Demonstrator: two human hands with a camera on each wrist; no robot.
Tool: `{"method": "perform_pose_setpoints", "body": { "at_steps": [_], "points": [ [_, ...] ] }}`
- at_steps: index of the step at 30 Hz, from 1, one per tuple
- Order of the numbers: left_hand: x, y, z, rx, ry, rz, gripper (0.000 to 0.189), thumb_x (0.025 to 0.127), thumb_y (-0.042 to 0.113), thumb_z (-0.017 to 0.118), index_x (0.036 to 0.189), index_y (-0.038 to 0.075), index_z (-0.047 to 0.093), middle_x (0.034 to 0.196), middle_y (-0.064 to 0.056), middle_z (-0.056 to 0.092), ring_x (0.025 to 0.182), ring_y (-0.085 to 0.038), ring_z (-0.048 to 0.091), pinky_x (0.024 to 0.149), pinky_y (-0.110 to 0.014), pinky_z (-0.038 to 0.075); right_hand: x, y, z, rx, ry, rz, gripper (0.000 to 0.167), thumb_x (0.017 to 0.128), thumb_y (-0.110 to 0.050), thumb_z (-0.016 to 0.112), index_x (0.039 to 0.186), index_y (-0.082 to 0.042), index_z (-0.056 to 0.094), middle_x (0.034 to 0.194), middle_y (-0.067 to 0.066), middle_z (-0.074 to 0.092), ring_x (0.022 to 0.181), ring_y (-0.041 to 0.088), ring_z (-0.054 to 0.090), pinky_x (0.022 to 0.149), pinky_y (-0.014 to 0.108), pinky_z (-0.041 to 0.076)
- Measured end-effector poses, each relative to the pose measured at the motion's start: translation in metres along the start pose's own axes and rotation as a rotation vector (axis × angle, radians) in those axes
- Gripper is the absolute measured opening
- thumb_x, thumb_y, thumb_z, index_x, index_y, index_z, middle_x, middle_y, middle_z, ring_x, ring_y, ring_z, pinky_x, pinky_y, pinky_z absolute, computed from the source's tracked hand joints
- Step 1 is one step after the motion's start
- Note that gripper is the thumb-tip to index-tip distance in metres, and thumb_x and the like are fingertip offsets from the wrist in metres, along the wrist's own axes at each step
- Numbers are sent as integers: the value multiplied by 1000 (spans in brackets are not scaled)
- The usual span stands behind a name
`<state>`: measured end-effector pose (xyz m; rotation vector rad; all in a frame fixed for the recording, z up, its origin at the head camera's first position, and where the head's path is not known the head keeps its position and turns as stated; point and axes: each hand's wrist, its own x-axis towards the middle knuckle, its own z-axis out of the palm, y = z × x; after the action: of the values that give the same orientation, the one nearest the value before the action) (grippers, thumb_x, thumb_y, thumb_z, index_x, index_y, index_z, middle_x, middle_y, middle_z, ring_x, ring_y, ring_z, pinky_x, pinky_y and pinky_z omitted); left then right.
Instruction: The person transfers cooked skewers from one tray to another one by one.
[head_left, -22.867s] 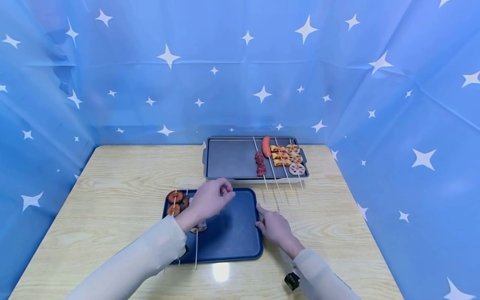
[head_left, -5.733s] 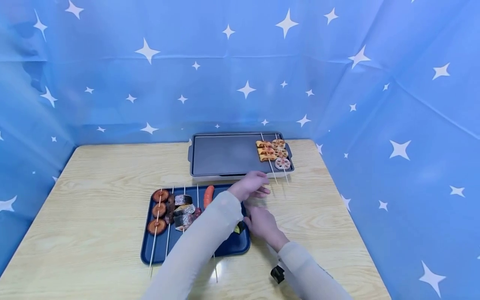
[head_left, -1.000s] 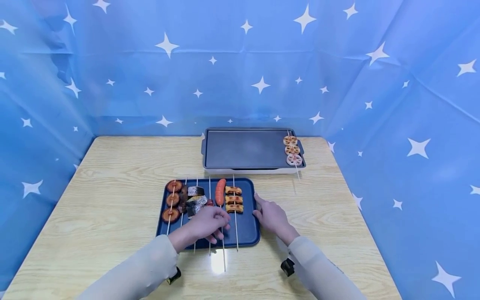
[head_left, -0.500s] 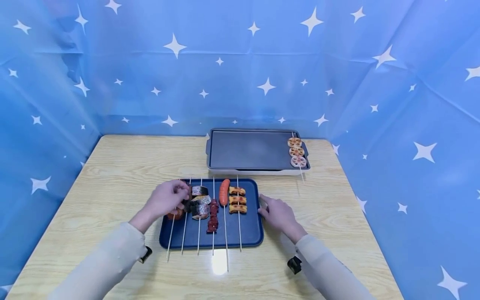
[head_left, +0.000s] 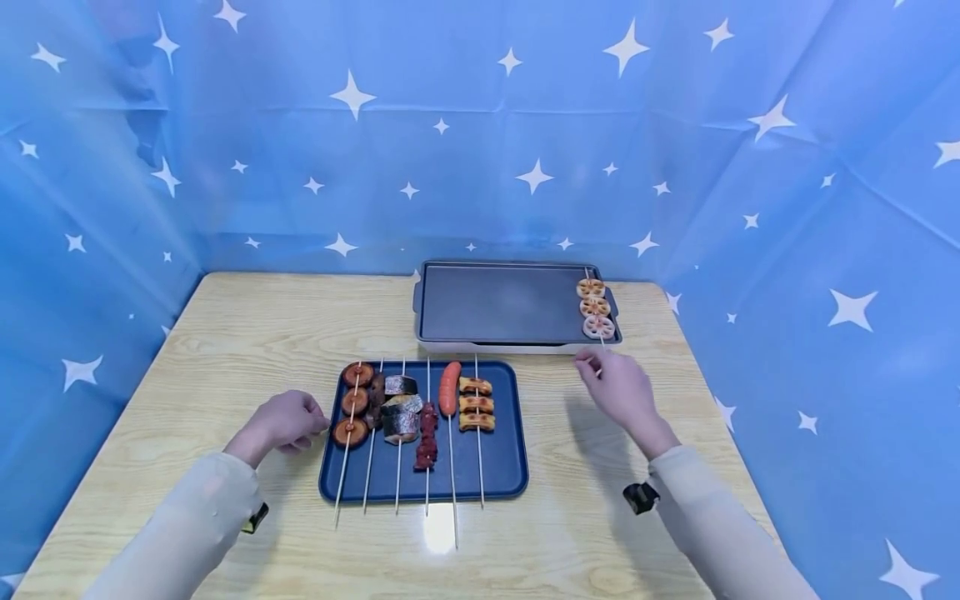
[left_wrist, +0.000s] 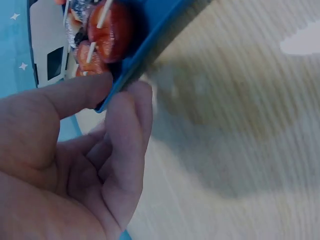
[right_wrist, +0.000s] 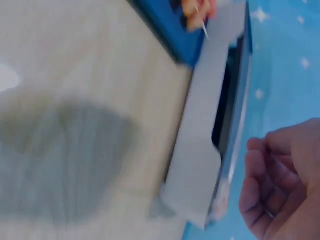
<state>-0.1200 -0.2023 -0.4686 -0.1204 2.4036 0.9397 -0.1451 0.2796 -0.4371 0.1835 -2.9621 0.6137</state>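
Observation:
My left hand (head_left: pixel 281 423) is at the left edge of the dark blue tray (head_left: pixel 502 467). In the left wrist view its thumb and fingers pinch the tray's rim (left_wrist: pixel 131 67). On the tray, side by side, lie skewers of mushroom caps (head_left: pixel 355 402), dark brown pieces (head_left: pixel 375 404), silvery-skinned fish pieces (head_left: pixel 401 421), dark red meat (head_left: pixel 427 437), a sausage (head_left: pixel 449 387) and yellow browned pieces (head_left: pixel 476 404). My right hand (head_left: pixel 621 392), loosely curled with nothing visible in it, hovers by the griddle's front right corner, hiding the lower stick of the lotus root skewer (head_left: pixel 595 307).
The dark flat griddle (head_left: pixel 495 300) on its pale base stands behind the tray, near the back of the wooden table (head_left: pixel 300 325). The lotus root skewer lies at its right end. A blue curtain (head_left: pixel 480 208) with white stars surrounds the table.
My left hand moved from above the mushroom skewer to the tray's left rim. My right hand left the tray's right edge for the lotus skewer. Earlier, several skewers came from griddle to tray.

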Motion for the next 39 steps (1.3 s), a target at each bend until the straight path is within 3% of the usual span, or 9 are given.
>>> {"method": "perform_pose_setpoints", "body": {
  "at_steps": [5,11,16,24,29,32,35,39],
  "points": [
    [3,-6,6,-14,-36,-17,14,90,15,61,82,4,64,72,-6,65,62,-16,62,55,-32,55,15,26,-9,-95,105,93,21,97,-20,54,108,-7,68,87,13,71,61,23,59,45,32,39],
    [4,-8,13,-30,-34,1,15,92,13,59,83,2,64,69,-4,63,61,-15,62,54,-31,54,21,44,-3,-182,11,205,32,99,-25,50,114,-2,65,96,20,69,65,32,62,44,37,41],
    [3,-6,13,-38,-27,4,14,92,11,59,83,1,64,69,-5,64,60,-15,62,54,-33,55,27,46,3,-167,-28,236,32,100,-29,48,112,-5,67,102,21,70,78,38,65,51,43,45],
    [4,-8,13,-79,-34,-29,13,93,9,58,84,1,64,70,-4,64,60,-14,61,55,-32,55,38,45,4,65,-138,318,35,99,-29,51,116,-2,67,112,19,68,85,28,62,63,33,46],
    [5,-6,16,-80,-32,-28,15,93,9,57,81,2,62,67,-4,63,58,-13,59,54,-30,54,36,48,0,356,-187,447,33,99,-24,54,114,5,64,91,11,65,75,15,56,62,24,45],
    [5,-5,17,-79,-35,-24,16,94,9,57,81,2,62,66,-4,62,57,-13,58,53,-29,53,33,47,0,522,-212,495,34,99,-20,54,119,7,58,85,2,59,71,9,53,63,24,48],
    [4,-6,17,-63,-29,-20,15,94,9,57,83,1,63,68,-4,63,58,-13,59,54,-30,54,27,42,1,607,-231,484,35,99,-19,55,122,7,55,88,-3,58,74,7,53,68,26,51],
    [3,-6,14,-49,-25,-17,13,93,9,57,86,0,63,72,-5,64,61,-15,62,56,-32,55,17,27,4,637,-248,425,30,97,-18,58,116,6,57,84,-7,57,74,8,53,69,27,51]
  ]
}}
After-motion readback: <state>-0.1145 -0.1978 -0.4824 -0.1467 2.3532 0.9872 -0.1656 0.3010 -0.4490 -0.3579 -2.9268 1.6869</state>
